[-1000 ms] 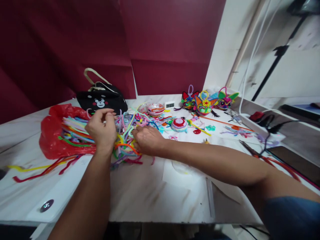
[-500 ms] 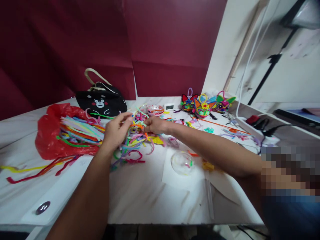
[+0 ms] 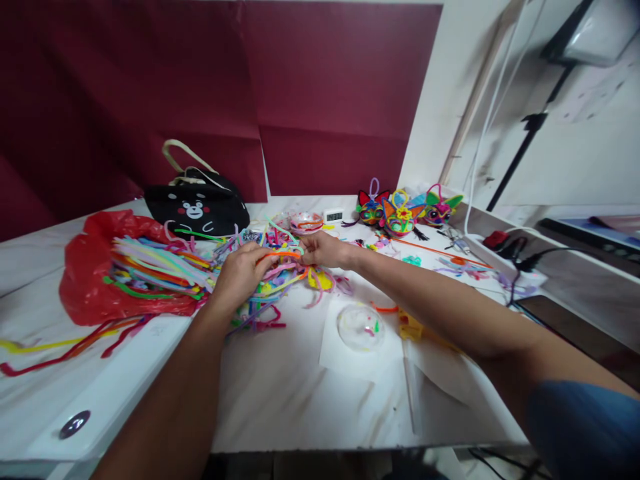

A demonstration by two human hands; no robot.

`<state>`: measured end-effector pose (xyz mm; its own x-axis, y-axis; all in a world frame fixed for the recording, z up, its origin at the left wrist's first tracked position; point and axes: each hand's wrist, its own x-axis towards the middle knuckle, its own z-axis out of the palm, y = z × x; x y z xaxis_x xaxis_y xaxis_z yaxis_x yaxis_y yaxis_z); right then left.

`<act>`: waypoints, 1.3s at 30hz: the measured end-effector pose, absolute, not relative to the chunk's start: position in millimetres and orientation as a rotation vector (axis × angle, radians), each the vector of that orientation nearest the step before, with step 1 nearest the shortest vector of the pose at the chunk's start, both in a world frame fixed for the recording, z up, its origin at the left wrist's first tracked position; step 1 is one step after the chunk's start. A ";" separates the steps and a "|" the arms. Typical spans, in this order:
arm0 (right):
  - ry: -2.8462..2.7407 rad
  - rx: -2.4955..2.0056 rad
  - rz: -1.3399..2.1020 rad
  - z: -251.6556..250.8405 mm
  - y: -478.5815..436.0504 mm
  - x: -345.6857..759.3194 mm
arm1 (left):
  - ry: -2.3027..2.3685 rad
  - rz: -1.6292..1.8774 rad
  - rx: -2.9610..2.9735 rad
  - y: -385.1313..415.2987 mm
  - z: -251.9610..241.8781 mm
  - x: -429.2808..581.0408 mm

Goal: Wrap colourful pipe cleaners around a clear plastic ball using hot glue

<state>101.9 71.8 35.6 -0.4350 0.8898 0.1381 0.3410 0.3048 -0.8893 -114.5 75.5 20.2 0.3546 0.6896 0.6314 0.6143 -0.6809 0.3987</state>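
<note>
An orange pipe cleaner (image 3: 284, 254) is stretched between my two hands. My left hand (image 3: 239, 272) pinches its left end, and my right hand (image 3: 324, 251) closes on its right end. Beneath and around them lies a tangled heap of pipe cleaners (image 3: 270, 288) in pink, yellow, blue and purple. Left of my left hand, a red plastic bag (image 3: 83, 297) lies open with a thick bundle of pipe cleaners (image 3: 155, 263) spilling from it. What lies directly under my fingers is hidden.
Several colourful pipe-cleaner ornaments with ears (image 3: 401, 217) stand at the back right. A small digital timer (image 3: 333, 217) and a black bear-face bag (image 3: 197, 208) are at the back. A transparent plastic dish (image 3: 361, 327) sits on white paper in front. A power strip (image 3: 487, 252) lies right.
My left hand has lowered, moved slightly right and taken hold of the orange pipe cleaner. My right hand has moved a little right, still gripping. The whole view has shifted slightly.
</note>
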 end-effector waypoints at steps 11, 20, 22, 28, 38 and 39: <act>-1.955 -1.172 0.831 24.5 89.5 122.2 | 1.327 1.363 2.549 81.1 17.6 -124.4; -2.018 -1.261 0.567 32.1 89.8 121.9 | 1.378 1.441 2.482 82.8 18.3 -130.4; -2.037 -1.307 0.506 33.5 88.9 121.0 | 1.384 1.435 2.453 82.9 18.6 -130.0; -2.146 -1.346 0.282 39.0 76.0 106.1 | 1.397 1.394 2.371 76.6 22.3 -125.1; -2.419 -1.185 0.082 45.7 69.8 63.2 | 1.257 1.230 2.353 70.6 22.3 -121.4; -2.413 -1.190 0.075 44.4 72.7 63.5 | 1.243 1.215 2.355 71.0 21.7 -121.7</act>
<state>63.5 72.7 44.4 -0.5291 0.7654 0.3664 0.7411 0.6271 -0.2399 -121.7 71.0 21.7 0.3023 0.7641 0.5699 0.5871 -0.6203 0.5201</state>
